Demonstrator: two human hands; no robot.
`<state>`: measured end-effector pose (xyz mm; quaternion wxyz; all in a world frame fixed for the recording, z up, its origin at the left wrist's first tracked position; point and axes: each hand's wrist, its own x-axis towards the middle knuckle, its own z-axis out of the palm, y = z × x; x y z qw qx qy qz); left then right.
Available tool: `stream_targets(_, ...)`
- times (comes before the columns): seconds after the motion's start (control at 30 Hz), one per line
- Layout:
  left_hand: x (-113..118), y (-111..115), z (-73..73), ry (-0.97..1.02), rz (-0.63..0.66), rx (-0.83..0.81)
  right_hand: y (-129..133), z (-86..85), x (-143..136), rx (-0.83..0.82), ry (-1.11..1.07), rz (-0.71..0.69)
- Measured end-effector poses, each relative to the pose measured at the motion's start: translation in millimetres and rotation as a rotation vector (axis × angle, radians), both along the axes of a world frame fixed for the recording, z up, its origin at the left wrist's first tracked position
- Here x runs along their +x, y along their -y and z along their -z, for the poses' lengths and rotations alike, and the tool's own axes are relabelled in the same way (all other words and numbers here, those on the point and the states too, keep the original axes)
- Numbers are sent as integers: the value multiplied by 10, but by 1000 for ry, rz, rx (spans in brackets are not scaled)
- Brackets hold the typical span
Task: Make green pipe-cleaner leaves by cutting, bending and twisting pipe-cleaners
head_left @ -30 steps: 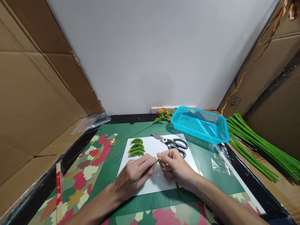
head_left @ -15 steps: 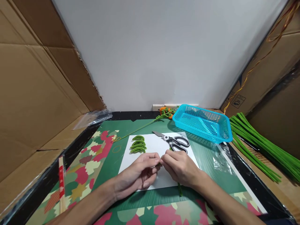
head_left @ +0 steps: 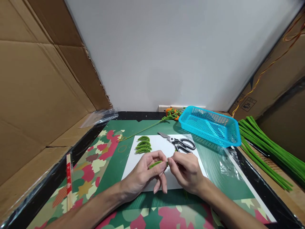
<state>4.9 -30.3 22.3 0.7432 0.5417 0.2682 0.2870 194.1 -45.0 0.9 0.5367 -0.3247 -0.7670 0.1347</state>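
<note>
Green strip [head_left: 155, 164] pinched in left hand [head_left: 143, 171]. I read long axis crosswise, tip pointing at right hand [head_left: 189, 169]: fingers bunched, whether gripping I cannot tell.

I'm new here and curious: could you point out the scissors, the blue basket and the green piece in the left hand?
Scissors [head_left: 172, 139], head view: the pivot.
Blue basket [head_left: 207, 125], head view: the bare perforated floor.
Green piece [head_left: 155, 164], head view: its exposed middle.
</note>
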Motion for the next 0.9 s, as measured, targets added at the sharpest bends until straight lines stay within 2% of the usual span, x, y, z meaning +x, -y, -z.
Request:
stream_targets(0.07, -36, -2, 17, -120, -114, 253, 5, -1, -36, -243, -100, -50)
stream_targets(0.13, -88, -24, 38, -265, -244, 633, -12, 10, -67, -546, -219, -155)
stream_targets(0.2, -135, -59, 56, -322, -296, 1045, -44, 19, -80, -783, -315, -274)
stream_targets(0.27, -160, -88, 63, -350, -294, 1275, -70, 8, -60, -847, -321, -325)
stream_targets(0.3, -162, -97, 62, -368, -294, 1293, -76, -4, -39, -802, -283, -305)
stream_targets(0.33, -157, -102, 60, -390, -295, 1242, -77, -16, -13, -725, -221, -262)
stream_targets(0.37, -148, -107, 58, -406, -286, 1125, -73, -27, 15, -623, -147, -212)
stream_targets(0.43, -121, -119, 63, -391, -199, 746, -64, -28, 65, -404, -11, -123)
stream_targets(0.5, -96, -142, 78, -300, -45, 338, -66, 1, 97, -207, 95, -65)
stream_targets(0.57, -77, -167, 88, -201, 46, 49, -85, 44, 119, -40, 201, -18)
stream_targets(0.6, -70, -176, 85, -167, 56, -46, -99, 61, 129, 32, 262, 3)
stream_targets(0.67, -61, -185, 60, -138, 45, -164, -130, 79, 156, 148, 375, 40)
stream_targets(0.77, -57, -184, 2, -136, 43, -247, -158, 61, 200, 267, 484, 76)
stream_targets(0.9, -56, -172, -28, -172, 50, -216, -131, 21, 209, 255, 448, 45)
